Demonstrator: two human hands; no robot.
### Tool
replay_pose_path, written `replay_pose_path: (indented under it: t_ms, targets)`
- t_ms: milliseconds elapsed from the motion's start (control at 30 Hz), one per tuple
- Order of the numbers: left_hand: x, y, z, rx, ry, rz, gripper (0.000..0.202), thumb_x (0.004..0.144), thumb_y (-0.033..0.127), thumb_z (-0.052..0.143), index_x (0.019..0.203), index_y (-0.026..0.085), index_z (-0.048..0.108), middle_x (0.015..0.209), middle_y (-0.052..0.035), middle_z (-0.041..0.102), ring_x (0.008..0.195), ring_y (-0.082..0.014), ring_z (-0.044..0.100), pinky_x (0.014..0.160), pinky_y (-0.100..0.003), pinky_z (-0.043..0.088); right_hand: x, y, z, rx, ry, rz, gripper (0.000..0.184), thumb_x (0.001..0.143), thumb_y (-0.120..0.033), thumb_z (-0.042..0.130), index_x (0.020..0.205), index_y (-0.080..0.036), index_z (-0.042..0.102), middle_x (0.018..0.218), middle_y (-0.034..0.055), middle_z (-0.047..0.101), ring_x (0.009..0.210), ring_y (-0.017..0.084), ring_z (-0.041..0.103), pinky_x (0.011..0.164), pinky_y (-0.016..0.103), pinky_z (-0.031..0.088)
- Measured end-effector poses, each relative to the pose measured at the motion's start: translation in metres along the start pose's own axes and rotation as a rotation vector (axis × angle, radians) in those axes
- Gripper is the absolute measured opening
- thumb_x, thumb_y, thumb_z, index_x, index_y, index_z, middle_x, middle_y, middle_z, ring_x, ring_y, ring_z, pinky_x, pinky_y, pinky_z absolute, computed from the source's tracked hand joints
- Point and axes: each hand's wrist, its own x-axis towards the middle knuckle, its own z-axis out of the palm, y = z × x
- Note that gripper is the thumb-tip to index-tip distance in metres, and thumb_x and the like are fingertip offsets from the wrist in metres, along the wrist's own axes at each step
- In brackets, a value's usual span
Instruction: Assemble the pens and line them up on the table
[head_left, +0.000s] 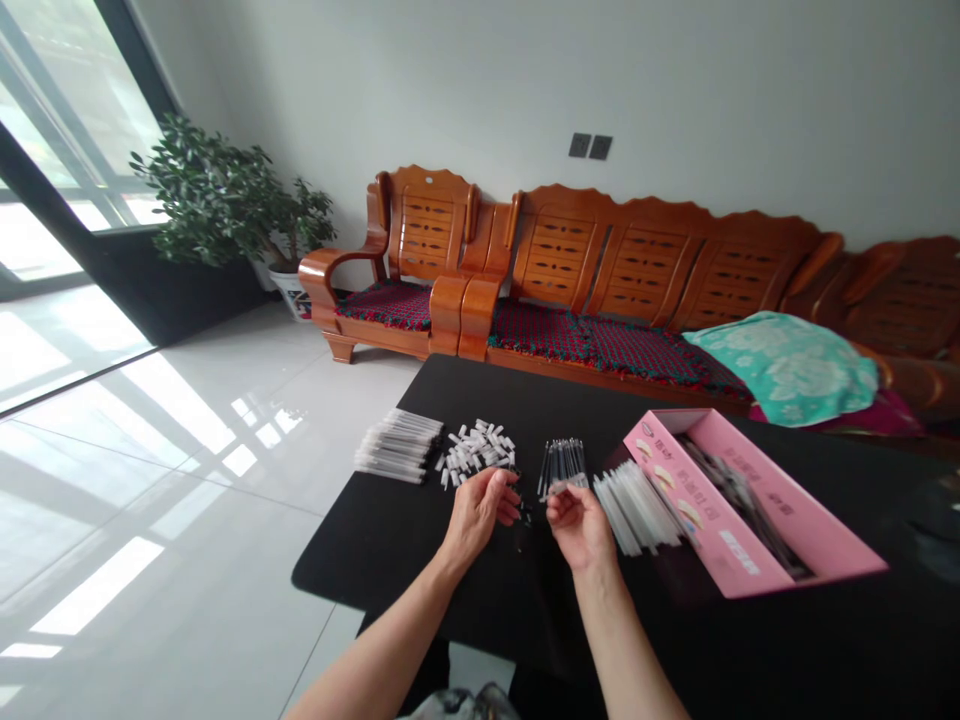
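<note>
Forearms nearest; left hand curled, hold unclear; right hand pinches pale piece, likely light, stiff, best gripped by sides.

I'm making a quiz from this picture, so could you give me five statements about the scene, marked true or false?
1. The pink box stands on the black table, to the right of both hands. True.
2. The short white pieces are inside the pink box. False: the short white pieces lie piled on the table.
3. The dark sticks lie between the short white pieces and the pink box. True.
4. The hands are clasped together. False: the left hand and right hand are apart.
5. The potted plant stands on the table. False: the potted plant stands beyond the table, near the glass door.
</note>
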Motion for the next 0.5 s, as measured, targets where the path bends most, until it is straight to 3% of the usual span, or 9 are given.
replay_pose_path:
  t_ms: [167, 300, 367, 500]
  targets:
    - [0.008, -0.008, -0.02, 0.137, 0.058, 0.0, 0.04, 0.084, 0.05, 0.058, 0.09, 0.011, 0.066, 0.071, -0.0068, 0.067, 0.054, -0.0145, 0.063, 0.048, -0.022, 0.049, -0.004, -0.006, 0.002, 0.054, -0.101, 0.065, 0.004, 0.071, -0.013, 0.066, 0.072, -0.015, 0.069, 0.065, 0.0039, 0.072, 0.05, 0.01, 0.063, 0.044, 0.018, 0.051]
    - [0.011, -0.017, -0.034, 0.426, 0.123, 0.024, 0.018, 0.081, 0.027, 0.06, 0.089, 0.016, 0.07, 0.064, -0.002, 0.065, 0.057, -0.0152, 0.063, 0.053, -0.022, 0.047, -0.002, -0.02, -0.005, 0.103, -0.022, -0.011, 0.003, 0.066, -0.011, 0.066, 0.068, -0.014, 0.067, 0.061, 0.0033, 0.07, 0.05, 0.011, 0.063, 0.046, 0.018, 0.051]
    - [0.011, -0.024, -0.036, 0.612, 0.097, 0.076, 0.014, 0.08, 0.02, 0.06, 0.087, 0.018, 0.072, 0.065, -0.0015, 0.066, 0.06, -0.0154, 0.064, 0.059, -0.024, 0.047, 0.0, -0.025, -0.01, 0.109, 0.004, -0.029, 0.003, 0.065, -0.011, 0.066, 0.067, -0.013, 0.066, 0.06, 0.0031, 0.07, 0.049, 0.011, 0.063, 0.045, 0.019, 0.051]
    - [0.008, -0.038, -0.024, 0.889, -0.054, 0.23, 0.019, 0.081, 0.013, 0.06, 0.091, 0.02, 0.074, 0.088, -0.0044, 0.069, 0.079, -0.0168, 0.064, 0.075, -0.026, 0.047, 0.001, -0.025, -0.016, 0.102, 0.013, -0.025, 0.004, 0.064, -0.011, 0.067, 0.067, -0.013, 0.065, 0.058, 0.0021, 0.068, 0.048, 0.011, 0.061, 0.044, 0.019, 0.05]
